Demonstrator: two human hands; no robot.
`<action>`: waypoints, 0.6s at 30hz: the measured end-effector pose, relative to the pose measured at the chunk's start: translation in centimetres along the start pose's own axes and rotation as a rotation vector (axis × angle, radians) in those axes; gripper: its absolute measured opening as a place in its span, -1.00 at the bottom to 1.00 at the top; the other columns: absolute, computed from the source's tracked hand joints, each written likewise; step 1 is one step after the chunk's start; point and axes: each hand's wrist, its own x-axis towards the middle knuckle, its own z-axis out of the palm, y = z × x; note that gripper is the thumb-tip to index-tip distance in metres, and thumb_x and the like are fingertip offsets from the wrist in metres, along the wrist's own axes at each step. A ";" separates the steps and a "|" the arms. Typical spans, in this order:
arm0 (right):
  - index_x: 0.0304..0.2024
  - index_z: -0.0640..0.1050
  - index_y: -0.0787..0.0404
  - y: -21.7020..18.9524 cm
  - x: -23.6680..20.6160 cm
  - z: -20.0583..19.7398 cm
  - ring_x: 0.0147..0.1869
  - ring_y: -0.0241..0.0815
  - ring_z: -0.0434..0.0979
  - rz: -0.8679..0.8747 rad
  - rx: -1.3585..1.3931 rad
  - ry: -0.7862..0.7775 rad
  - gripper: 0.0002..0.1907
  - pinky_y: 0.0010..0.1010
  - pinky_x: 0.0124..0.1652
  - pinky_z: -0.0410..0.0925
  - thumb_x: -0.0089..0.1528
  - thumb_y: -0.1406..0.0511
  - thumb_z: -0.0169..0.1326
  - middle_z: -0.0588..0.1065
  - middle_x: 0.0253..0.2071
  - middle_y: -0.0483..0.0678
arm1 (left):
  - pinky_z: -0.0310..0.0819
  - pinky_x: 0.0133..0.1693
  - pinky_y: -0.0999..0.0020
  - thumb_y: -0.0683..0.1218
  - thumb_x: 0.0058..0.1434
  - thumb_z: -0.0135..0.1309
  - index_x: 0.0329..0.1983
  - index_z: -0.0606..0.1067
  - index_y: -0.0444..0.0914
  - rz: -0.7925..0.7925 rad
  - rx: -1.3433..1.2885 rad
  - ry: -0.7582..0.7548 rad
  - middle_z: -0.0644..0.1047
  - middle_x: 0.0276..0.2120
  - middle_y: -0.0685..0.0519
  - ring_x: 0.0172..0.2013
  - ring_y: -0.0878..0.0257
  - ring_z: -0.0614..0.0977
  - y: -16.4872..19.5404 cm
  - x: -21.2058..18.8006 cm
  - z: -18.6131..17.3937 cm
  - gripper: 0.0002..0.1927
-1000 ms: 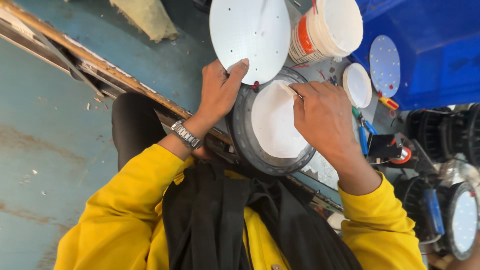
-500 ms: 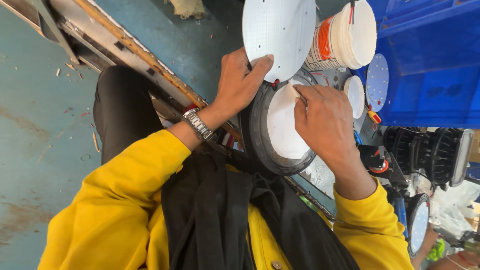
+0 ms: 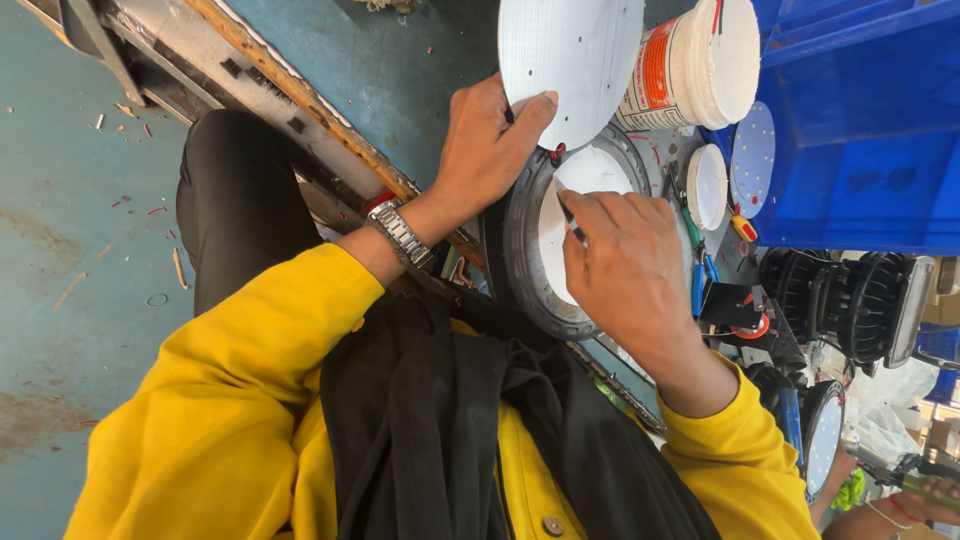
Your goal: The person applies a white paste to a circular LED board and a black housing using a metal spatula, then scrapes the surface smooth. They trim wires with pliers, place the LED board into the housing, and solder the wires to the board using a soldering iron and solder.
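Round lamp housing (image 3: 535, 270), dark grey with a white disc set inside it, sits at the near edge of the workbench (image 3: 400, 60), tipped toward the person in the yellow sleeves. Right hand (image 3: 625, 275) lies over the disc, fingers curled and pinching what looks like a thin dark wire, though it's too small to be sure. Left hand (image 3: 485, 150), metal watch on the wrist, grips the housing's rim and a second white disc (image 3: 570, 60) that stands above it, thumb pressed on that disc's edge.

Just beyond sits a white tub (image 3: 700, 65) with an orange label, then a couple of smaller white discs and a big blue crate (image 3: 860, 120). More black finned housings (image 3: 850, 300) are off to the right. Bench top is scuffed blue-green with a worn, rusty edge; floor below is dusty teal, littered with small scraps.
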 end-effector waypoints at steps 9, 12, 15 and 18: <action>0.07 0.58 0.26 -1.3 -1.9 -0.4 -0.05 -0.02 0.51 -0.074 0.025 -0.011 -0.55 -0.14 0.13 0.25 0.09 0.42 0.20 0.55 -0.11 -0.03 | 0.57 -0.27 0.33 -0.05 0.37 0.05 -0.06 0.56 -0.40 0.075 -0.012 -0.001 0.68 -0.35 -0.09 -0.36 0.30 0.71 -0.7 -0.2 0.1 -0.70; 0.07 0.58 0.24 -1.4 -3.0 -0.5 -0.04 -0.09 0.52 -0.098 0.018 -0.017 -0.55 -0.10 0.23 0.20 0.09 0.44 0.20 0.56 -0.10 -0.07 | 0.58 -0.24 0.32 -0.06 0.38 0.05 -0.05 0.55 -0.41 0.111 -0.017 0.012 0.68 -0.33 -0.10 -0.32 0.29 0.73 -1.0 -0.4 0.2 -0.71; 0.06 0.59 0.21 -1.1 -4.0 -0.5 -0.03 -0.16 0.54 -0.124 0.031 -0.029 -0.55 -0.03 0.31 0.14 0.08 0.46 0.19 0.57 -0.08 -0.12 | 0.57 -0.27 0.33 -0.07 0.39 0.06 -0.08 0.56 -0.41 0.135 0.008 0.018 0.67 -0.36 -0.08 -0.34 0.30 0.72 -1.5 -0.4 0.3 -0.73; 0.03 0.61 0.16 -0.4 -5.2 -0.4 0.00 -0.19 0.56 -0.144 0.024 -0.062 -0.49 0.03 0.32 0.10 -0.01 0.50 0.16 0.59 -0.07 -0.15 | 0.55 -0.29 0.33 -0.07 0.41 0.06 -0.12 0.56 -0.40 0.130 0.022 0.000 0.66 -0.41 -0.04 -0.39 0.30 0.68 -2.1 -0.5 0.3 -0.74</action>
